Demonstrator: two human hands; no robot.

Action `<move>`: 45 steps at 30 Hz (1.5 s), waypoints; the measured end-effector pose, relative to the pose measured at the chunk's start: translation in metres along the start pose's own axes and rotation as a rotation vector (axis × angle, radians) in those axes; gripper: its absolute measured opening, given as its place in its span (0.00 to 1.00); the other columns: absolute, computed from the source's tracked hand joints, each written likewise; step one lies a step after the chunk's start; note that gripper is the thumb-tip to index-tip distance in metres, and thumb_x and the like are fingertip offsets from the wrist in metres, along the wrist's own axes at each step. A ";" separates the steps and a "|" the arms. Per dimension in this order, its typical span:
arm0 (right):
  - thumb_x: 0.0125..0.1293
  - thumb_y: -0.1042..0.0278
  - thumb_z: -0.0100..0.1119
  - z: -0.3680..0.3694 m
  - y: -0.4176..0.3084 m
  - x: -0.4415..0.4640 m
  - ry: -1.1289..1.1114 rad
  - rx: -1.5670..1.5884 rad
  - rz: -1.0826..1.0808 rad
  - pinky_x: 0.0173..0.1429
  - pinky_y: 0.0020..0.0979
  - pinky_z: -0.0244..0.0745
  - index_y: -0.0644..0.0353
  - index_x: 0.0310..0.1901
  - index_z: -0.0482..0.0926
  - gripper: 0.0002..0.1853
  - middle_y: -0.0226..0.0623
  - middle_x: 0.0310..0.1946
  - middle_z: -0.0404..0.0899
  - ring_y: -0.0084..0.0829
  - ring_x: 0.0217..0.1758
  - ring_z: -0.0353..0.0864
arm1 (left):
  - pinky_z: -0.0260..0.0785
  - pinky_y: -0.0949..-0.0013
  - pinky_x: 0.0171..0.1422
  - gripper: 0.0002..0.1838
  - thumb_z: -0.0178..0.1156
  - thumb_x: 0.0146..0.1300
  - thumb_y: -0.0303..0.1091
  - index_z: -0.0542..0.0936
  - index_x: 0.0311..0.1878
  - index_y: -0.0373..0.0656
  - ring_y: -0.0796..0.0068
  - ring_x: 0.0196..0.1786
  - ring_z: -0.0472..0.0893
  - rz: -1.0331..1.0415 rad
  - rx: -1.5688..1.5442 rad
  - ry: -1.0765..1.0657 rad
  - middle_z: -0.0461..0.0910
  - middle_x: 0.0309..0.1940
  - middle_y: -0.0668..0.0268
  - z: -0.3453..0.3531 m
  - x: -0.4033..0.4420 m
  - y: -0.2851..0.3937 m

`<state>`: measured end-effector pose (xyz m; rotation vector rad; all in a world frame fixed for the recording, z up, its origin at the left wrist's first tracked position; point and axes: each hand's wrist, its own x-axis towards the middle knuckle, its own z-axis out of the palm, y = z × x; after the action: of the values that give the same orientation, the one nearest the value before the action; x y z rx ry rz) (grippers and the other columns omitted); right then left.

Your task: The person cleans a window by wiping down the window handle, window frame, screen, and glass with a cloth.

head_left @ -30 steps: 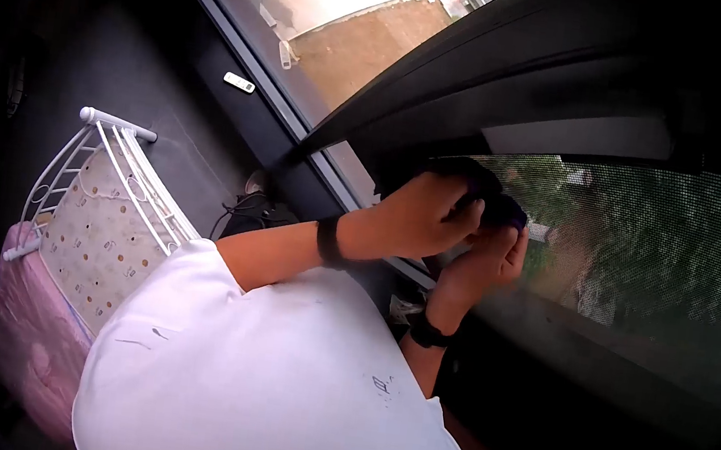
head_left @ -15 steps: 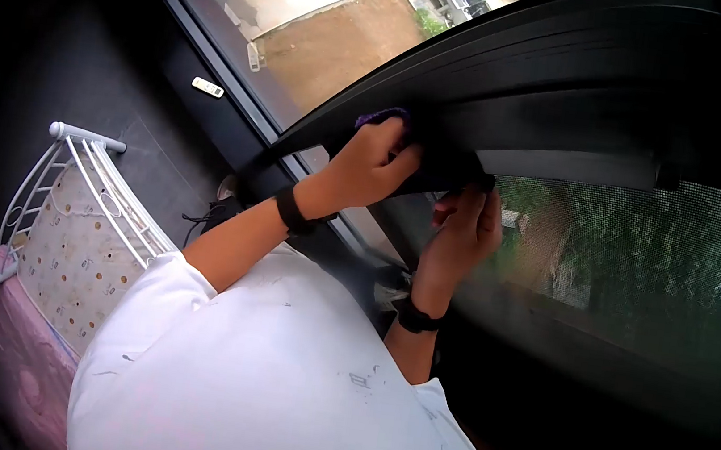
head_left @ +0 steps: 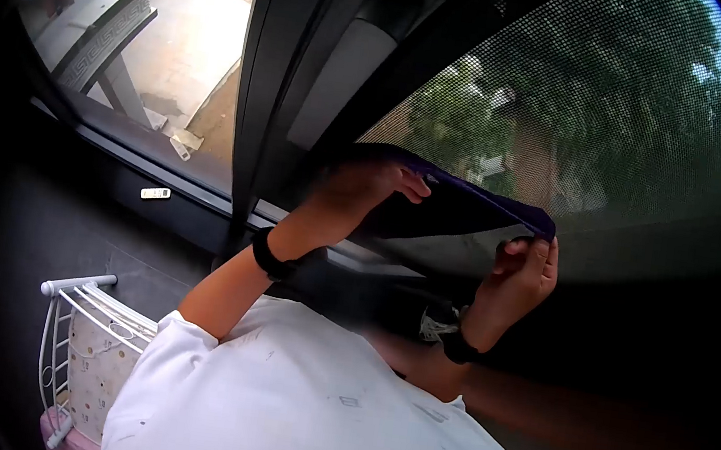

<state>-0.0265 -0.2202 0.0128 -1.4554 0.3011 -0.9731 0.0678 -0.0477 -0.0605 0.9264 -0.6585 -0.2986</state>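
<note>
A dark purple cloth (head_left: 462,203) is stretched between my two hands in front of the window. My left hand (head_left: 365,188) is closed on its left end, with the palm partly in shadow and the fingertips showing at the upper edge. My right hand (head_left: 519,279) pinches the far right corner between thumb and fingers. The cloth's upper edge runs slanting down from left to right. Behind it is a mesh window screen (head_left: 607,120) in a dark frame, and the cloth's lower part is too dark to make out well.
A dark upright window frame (head_left: 277,62) stands left of the screen. On the sill lies a white remote control (head_left: 155,194). At lower left is a white metal bed rail (head_left: 83,285) beside a patterned panel (head_left: 96,363). Trees and a paved yard show outside.
My right hand has moved right, away from my left, and the cloth, bunched before, is now spread between them. The view has turned toward the screen.
</note>
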 end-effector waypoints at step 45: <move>0.66 0.74 0.52 0.130 0.039 -0.107 -0.406 0.221 -0.220 0.25 0.18 0.65 0.68 0.50 0.76 0.12 0.28 0.22 0.75 0.13 0.22 0.71 | 0.66 0.64 0.59 0.28 0.42 0.71 0.51 0.75 0.51 0.33 0.65 0.49 0.79 0.325 0.020 0.249 0.80 0.46 0.55 -0.076 -0.037 0.066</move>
<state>0.0155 -0.0618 -0.0420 -1.4609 -0.2609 -0.8297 0.0854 0.0573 -0.0538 0.8428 -0.5709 0.1118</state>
